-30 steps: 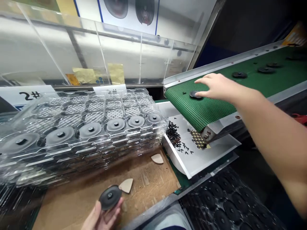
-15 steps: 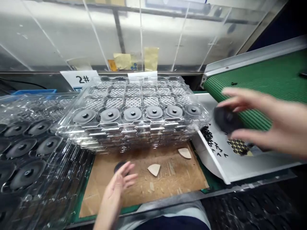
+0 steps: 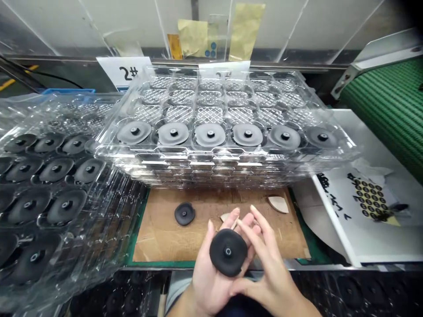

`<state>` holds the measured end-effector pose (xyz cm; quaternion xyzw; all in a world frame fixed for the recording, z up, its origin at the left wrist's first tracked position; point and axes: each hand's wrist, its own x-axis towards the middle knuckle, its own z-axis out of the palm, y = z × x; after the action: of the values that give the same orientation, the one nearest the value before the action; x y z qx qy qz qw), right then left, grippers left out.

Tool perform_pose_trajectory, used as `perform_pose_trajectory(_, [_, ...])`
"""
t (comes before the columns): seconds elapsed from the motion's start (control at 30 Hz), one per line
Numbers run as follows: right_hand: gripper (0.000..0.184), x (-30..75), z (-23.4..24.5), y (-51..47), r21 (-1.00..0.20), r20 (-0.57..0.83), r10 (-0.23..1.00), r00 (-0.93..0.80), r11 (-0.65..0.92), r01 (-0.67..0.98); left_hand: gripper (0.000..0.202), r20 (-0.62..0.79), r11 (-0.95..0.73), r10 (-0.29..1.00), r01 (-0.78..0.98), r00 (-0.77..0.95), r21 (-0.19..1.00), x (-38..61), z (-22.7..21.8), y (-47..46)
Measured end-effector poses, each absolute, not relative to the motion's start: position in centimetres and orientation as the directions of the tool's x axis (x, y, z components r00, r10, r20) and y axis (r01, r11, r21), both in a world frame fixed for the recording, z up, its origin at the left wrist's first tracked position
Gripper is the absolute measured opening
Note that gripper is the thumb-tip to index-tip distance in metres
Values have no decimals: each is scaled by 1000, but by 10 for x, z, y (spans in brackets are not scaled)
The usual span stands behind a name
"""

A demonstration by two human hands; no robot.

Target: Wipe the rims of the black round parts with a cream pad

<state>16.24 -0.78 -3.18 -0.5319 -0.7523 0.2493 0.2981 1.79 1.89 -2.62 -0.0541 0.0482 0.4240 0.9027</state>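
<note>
**Left hand**, palm up with fingers half curled, cradles a matt black, rounded-square rubbery disc with a small centre boss. **Right hand** closes on the disc's right and lower rim with fingertips and thumb. Both hands thus meet on the one part, with the boss side facing us.

We judge the step in hand to be a two-handed look-over of this disc. Done well, we think, it calls for a light grip at the rim only, with fingers off the face and boss. A slow turn would let light rake across the whole surface.

The disc rests in the left palm, touching both hands, above the near edge of the brown cardboard mat at the bench front.

- **On the mat:** a second black disc lies near the left-hand fingertips, to their left and apart from them. A pale wedge-shaped piece lies toward the mat's right side.
- **Behind the mat's far edge:** a stack of clear plastic blister trays has six discs in its front row.
- **At the bench's sides:** further clear trays of black discs overlap at the left. A white tray with dot stickers and a green ribbed belt lie at the right.
</note>
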Motion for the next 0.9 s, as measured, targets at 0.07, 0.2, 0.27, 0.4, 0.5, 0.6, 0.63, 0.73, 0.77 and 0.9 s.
perform_pose_trajectory(0.07, [78, 153, -31, -4, -695, 187, 951, -246, 305, 651, 47, -142, 628, 767, -778, 626, -37, 19, -25, 21])
perform_pose_trajectory(0.2, [66, 153, -24, 9, -758, 202, 943, -263, 321, 569, 48, -217, 641, 758, -765, 615, 71, 13, -23, 25])
perform_pose_trajectory(0.27, [69, 159, -19, 15, -825, 155, 928, -340, 311, 472, 49, -224, 716, 695, -686, 683, 129, 3, -24, 25])
perform_pose_trajectory(0.4, [73, 167, -9, 24, -914, 10, 861, -509, 214, 344, 53, -227, 822, 569, -537, 790, 190, -18, -30, 22])
perform_pose_trajectory(0.5, [75, 166, -12, 26, -930, -57, 812, -581, 169, 327, 51, -275, 801, 599, -571, 752, 180, -26, -35, 19])
perform_pose_trajectory(0.6, [66, 166, -34, 26, -928, -8, 905, -425, 151, 340, 44, -319, 715, 679, -695, 661, 79, -27, -41, 15])
perform_pose_trajectory(0.63, [56, 166, -45, 26, -903, 8, 951, -308, 139, 406, 41, -338, 677, 704, -734, 625, 53, -27, -43, 14])
perform_pose_trajectory(0.73, [33, 167, -83, 25, -765, 36, 997, -73, 75, 640, 35, -412, 585, 746, -811, 522, 31, -27, -48, 12])
perform_pose_trajectory(0.77, [32, 167, -95, 24, -728, 31, 997, -71, 72, 682, 38, -447, 562, 747, -827, 492, 30, -27, -48, 12])
perform_pose_trajectory(0.9, [32, 162, -123, 19, -690, 26, 993, -115, 101, 716, 85, -576, 488, 730, -871, 369, 61, -25, -39, 11])
